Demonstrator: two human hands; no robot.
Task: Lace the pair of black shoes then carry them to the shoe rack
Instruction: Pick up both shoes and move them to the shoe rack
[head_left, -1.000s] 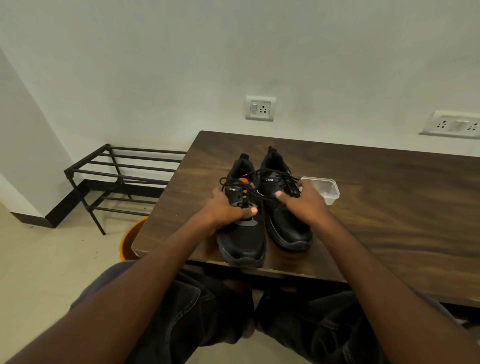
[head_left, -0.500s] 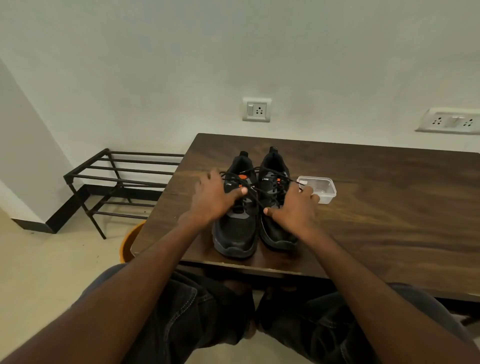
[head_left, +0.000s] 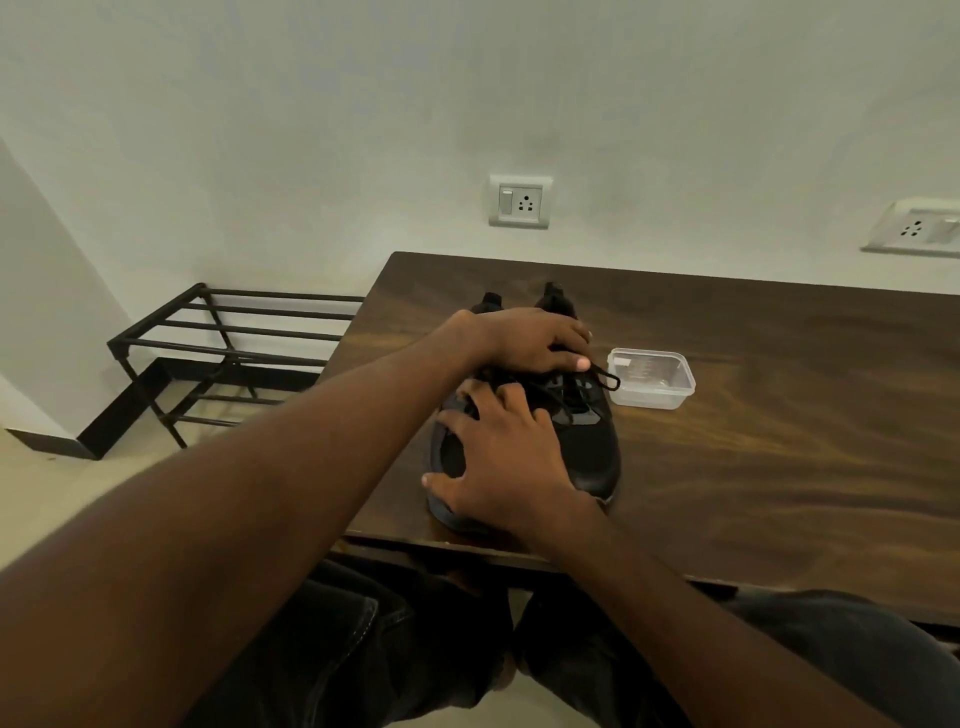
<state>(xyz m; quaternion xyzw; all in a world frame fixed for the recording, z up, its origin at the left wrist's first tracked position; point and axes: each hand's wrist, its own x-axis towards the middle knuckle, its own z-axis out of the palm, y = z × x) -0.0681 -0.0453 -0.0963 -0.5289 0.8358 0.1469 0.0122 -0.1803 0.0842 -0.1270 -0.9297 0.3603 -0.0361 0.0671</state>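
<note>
Two black shoes stand side by side near the front left corner of the wooden table (head_left: 779, 426). My left hand (head_left: 524, 338) reaches across the ankle openings of both, and its fingers curl down over the collar of the right shoe (head_left: 592, 457). My right hand (head_left: 498, 457) lies with spread fingers on top of the left shoe (head_left: 451, 454), covering most of it. Black laces (head_left: 605, 378) cross between my hands, and one loop hangs off to the right. The black metal shoe rack (head_left: 234, 338) stands on the floor left of the table, against the wall.
A small clear plastic container (head_left: 652, 376) sits on the table just right of the shoes. Two wall sockets (head_left: 519, 201) are mounted above the table's far edge. My knees in dark jeans (head_left: 363, 649) are under the table's front edge.
My left hand has moved from the left shoe's laces across to the collars of both shoes. My right hand has shifted left from the right shoe onto the left shoe. The view has tilted.
</note>
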